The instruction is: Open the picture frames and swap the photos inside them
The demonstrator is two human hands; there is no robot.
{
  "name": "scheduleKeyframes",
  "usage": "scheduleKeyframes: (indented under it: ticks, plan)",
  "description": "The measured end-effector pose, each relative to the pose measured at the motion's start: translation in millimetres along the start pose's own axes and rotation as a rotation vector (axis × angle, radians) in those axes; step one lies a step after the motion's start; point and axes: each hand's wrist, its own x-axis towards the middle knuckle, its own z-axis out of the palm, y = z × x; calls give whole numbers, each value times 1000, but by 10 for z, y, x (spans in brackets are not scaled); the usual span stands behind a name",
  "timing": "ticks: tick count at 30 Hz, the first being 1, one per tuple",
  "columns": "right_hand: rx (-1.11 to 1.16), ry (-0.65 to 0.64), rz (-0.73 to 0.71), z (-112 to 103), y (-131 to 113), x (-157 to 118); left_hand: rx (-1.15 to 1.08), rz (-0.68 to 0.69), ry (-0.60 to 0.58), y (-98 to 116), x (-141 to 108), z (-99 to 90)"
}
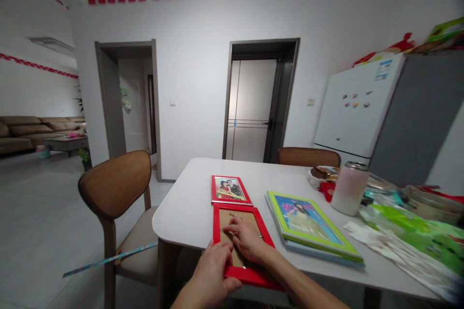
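Note:
A red picture frame [216, 224] lies face down at the table's front edge, its brown backing board [226, 217] and small metal clips showing. My left hand [215, 268] grips the frame's lower left side, thumb on the near edge and fingers bent over the border. On the backing rests my right hand [246, 239], its fingers bent near the left clip; whether they pinch anything is too small to tell. Just beyond lies a second red frame [230, 189], photo side up. To the right, a green frame [308, 222] with a photo lies on a light blue one.
The white table [188, 193] also holds a pink-white bottle [350, 188], white gloves [391, 248], a green package [406, 227] and food containers at the right. A wooden chair [116, 183] stands left, another [308, 156] behind the table.

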Motion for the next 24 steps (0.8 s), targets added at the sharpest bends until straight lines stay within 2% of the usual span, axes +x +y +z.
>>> scheduleKeyframes:
  ticks: [4, 9, 16, 20, 24]
  plan:
    - [15, 37, 2, 16, 49, 32, 28, -27, -8, 17, 7, -13]
    - [27, 170, 275, -44, 214, 229, 44, -50, -68, 44, -19, -33]
    - [-40, 176, 484, 32, 343, 457, 42, -79, -81, 54, -61, -1]
    - [-68, 202, 546, 46, 337, 500, 48, -83, -89, 61, -70, -24]
    - [-13, 238, 517, -4, 317, 499, 90, -100, -150, 137, -22, -49]
